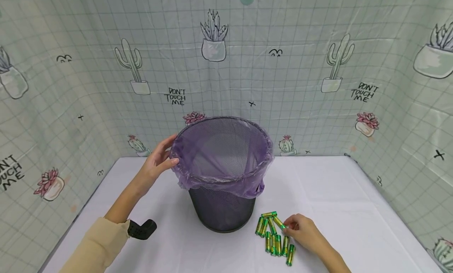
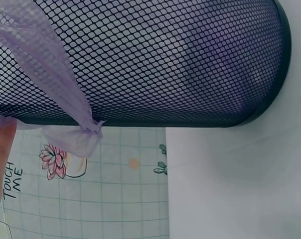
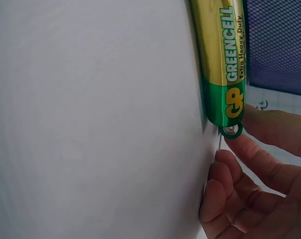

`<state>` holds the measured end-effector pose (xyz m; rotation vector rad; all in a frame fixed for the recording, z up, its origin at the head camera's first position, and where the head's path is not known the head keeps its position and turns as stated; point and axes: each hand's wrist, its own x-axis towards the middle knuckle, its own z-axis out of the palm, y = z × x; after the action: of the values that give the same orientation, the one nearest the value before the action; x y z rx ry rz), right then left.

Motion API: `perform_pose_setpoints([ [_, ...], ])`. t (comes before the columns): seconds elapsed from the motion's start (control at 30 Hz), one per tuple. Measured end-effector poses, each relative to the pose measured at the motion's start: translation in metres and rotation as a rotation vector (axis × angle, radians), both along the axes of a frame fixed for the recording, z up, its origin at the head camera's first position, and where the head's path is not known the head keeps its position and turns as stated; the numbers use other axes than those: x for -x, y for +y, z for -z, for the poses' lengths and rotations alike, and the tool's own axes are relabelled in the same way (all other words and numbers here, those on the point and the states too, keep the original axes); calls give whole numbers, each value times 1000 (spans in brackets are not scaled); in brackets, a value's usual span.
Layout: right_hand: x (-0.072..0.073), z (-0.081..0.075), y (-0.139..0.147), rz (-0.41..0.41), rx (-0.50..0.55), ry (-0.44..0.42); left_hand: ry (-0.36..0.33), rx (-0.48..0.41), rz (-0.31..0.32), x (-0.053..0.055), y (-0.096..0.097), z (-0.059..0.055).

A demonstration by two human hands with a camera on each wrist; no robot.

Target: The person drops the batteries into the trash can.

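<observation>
A black mesh wastebasket [image 1: 222, 210] stands upright on the table, lined with a purple plastic bag [image 1: 217, 182] folded over its rim. My left hand [image 1: 159, 157] rests against the left side of the rim, thumb in front on the bag and fingers farther back. In the left wrist view, only part of a finger [image 2: 1, 154] shows, by the bag's edge. Several green and gold batteries [image 1: 273, 243] lie right of the wastebasket. My right hand [image 1: 302, 230] pinches the near end of one battery [image 1: 278, 222]. A GP Greencell battery [image 3: 223, 64] fills the right wrist view's upper part.
White cloth covers the table [image 1: 318, 186]. A light curtain [image 1: 247, 80] with cactus drawings hangs behind and along both sides. A black strap piece [image 1: 142, 229] sticks out from my left sleeve [image 1: 97, 241].
</observation>
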<state>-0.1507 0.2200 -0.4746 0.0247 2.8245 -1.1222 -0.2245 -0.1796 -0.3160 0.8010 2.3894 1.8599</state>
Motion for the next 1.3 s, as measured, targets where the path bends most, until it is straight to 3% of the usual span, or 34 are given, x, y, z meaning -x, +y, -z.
perform_pose_setpoints([
  [0.43,-2,-5,-7,17,-77,-21,3,-11,13,2,0,2],
  [0.67,-4,-15,-7,48,-47,15,10,8,7,3,-1,2],
  [0.93,-5,-50,-4,38,-13,142,5,-1,17,4,0,2],
  [1.17,-8,-87,-7,19,-7,319,14,-2,16,3,1,1],
  [1.3,-11,-107,-8,20,7,357,12,8,12,3,1,1],
])
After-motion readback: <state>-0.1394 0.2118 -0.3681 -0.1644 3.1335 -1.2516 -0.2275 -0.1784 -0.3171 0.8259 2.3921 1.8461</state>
